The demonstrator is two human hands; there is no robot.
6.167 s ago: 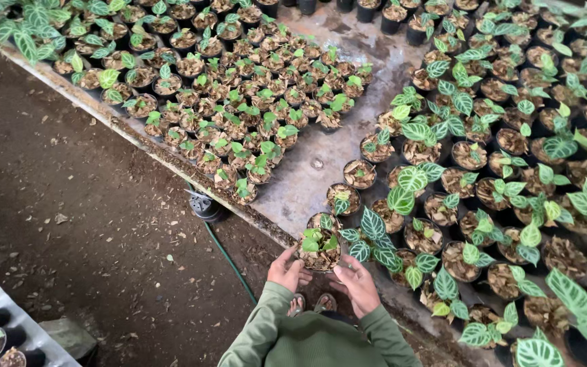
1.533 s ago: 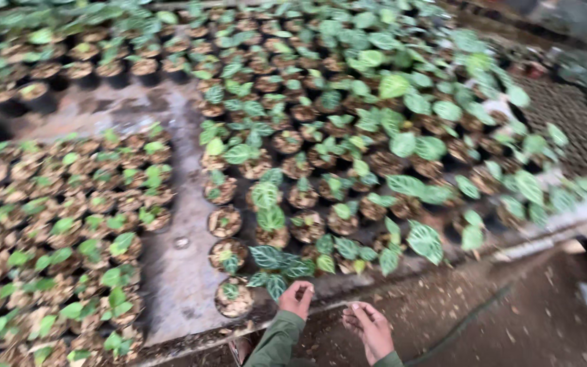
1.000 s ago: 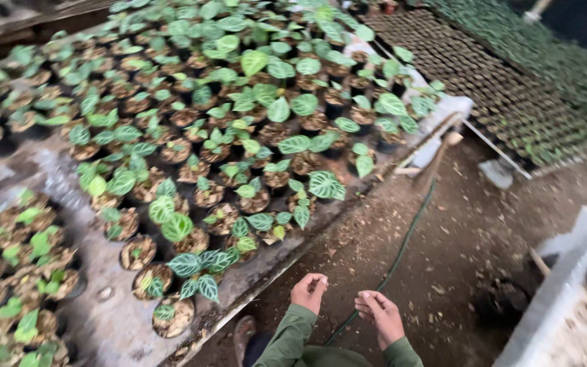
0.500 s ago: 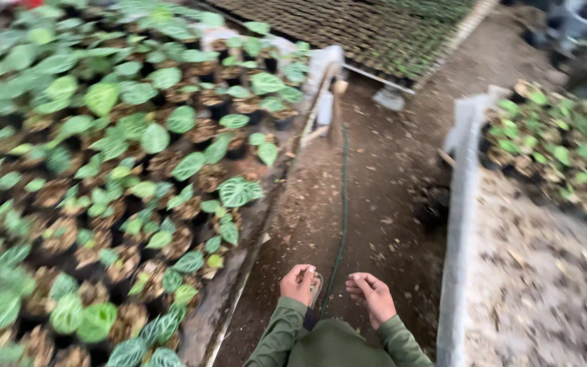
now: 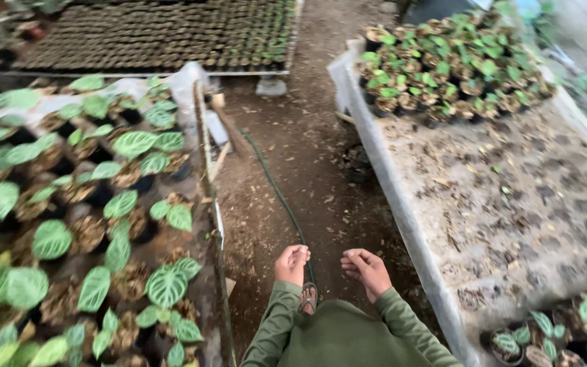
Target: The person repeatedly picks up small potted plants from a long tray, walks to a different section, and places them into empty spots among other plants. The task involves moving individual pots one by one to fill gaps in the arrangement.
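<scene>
Both hands are seen at the lower centre of the frame, above a dirt path between two plant beds. The left hand (image 5: 291,264) is loosely curled, fingers folded toward the palm, and nothing is held in it. The right hand (image 5: 367,270) is half-open, fingers bent, and is likewise empty. Green sleeves (image 5: 340,333) are noted below both wrists.

The nearest thing is a green hose (image 5: 276,190), laid on the soil — its long axis runs from the upper middle of the frame down toward the hands, passing between them and nearer the left hand. No contact with it is observed. A sandalled foot (image 5: 308,297) is seen just below the hands, beside the hose's lower end.

To the left of the frame, a bed of potted plants with veined leaves (image 5: 134,144) is recorded, bounded by a wooden edge (image 5: 206,177). To the right, a plastic-lined bed (image 5: 402,211) — largely bare soil, with small potted plants (image 5: 443,68) grouped at its upper end.
</scene>
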